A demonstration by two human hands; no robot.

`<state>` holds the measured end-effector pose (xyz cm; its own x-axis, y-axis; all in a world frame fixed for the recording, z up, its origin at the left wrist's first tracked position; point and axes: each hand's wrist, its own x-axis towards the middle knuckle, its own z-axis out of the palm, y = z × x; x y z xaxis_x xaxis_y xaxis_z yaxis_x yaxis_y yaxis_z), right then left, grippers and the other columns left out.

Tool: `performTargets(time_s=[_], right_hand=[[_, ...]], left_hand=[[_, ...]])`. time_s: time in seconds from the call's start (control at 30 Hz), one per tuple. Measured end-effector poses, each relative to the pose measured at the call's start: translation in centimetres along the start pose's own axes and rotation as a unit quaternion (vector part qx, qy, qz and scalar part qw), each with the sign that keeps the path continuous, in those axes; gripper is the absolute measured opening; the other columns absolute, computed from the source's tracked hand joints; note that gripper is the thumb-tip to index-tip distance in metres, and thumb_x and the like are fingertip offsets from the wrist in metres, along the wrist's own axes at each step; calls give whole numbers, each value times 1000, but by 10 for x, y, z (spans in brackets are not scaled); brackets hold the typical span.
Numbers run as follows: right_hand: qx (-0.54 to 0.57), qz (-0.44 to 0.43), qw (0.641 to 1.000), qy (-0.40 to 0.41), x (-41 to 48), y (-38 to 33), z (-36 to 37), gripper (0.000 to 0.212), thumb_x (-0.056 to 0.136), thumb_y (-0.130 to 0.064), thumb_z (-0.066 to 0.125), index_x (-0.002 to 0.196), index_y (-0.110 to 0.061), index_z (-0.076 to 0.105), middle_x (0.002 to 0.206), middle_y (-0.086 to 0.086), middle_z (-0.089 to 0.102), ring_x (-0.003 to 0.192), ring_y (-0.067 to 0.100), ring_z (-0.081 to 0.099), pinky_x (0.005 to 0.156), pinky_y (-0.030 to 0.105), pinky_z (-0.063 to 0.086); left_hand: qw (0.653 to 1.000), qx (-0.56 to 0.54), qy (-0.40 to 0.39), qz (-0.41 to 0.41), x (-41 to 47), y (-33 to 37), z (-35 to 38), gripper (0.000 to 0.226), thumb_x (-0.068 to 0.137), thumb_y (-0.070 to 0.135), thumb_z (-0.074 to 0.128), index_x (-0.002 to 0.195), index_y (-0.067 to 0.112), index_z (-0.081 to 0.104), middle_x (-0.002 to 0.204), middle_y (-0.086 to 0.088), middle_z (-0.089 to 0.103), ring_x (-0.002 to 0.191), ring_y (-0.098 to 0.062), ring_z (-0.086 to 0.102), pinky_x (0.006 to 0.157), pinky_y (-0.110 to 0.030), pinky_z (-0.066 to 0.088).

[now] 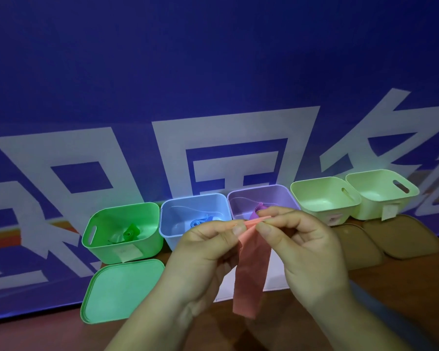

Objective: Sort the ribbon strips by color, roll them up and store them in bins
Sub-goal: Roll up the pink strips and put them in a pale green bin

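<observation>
While our left grip [205, 252] and right grip [297, 244] each pinch the top end of the salmon-pink fabric ribbon strip [251, 272], its long axis hangs straight down below them toward the brown bench [390, 295]. We judge rolling starts at that pinched end, both grips equally near; open room lies beneath, the lilac plastic bin [276, 196] sits just beyond the grips.

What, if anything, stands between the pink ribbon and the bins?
Nothing visible. The left hand and right hand pinch the ribbon before the purple bin; it, like the pale bin beside it, stands open.
</observation>
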<state>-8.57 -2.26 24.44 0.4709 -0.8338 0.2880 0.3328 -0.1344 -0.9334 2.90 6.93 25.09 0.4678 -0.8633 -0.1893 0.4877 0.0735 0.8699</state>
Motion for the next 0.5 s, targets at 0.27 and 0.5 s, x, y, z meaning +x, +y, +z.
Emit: performTargets(time_s=[0.27,0.5], right_hand=[[-26,-22,999,29,-6,-2,-2,12,70,-13,73,73,-25,75,80,1,76,79,14,72,75,19,54],[2,-1,998,58,-9,-7,-9,16,67,-11,74,70,-27,75,74,0,75,70,10,71,68,17,55]], left_hand=[[1000,-4,-11,5,-2,-2,5,19,72,13,68,87,5,78,99,-20,74,86,-26,71,83,-37,58],[993,74,-25,83,-6,-6,11,20,78,17,76,96,9,78,90,-10,76,84,-21,72,83,-33,56]])
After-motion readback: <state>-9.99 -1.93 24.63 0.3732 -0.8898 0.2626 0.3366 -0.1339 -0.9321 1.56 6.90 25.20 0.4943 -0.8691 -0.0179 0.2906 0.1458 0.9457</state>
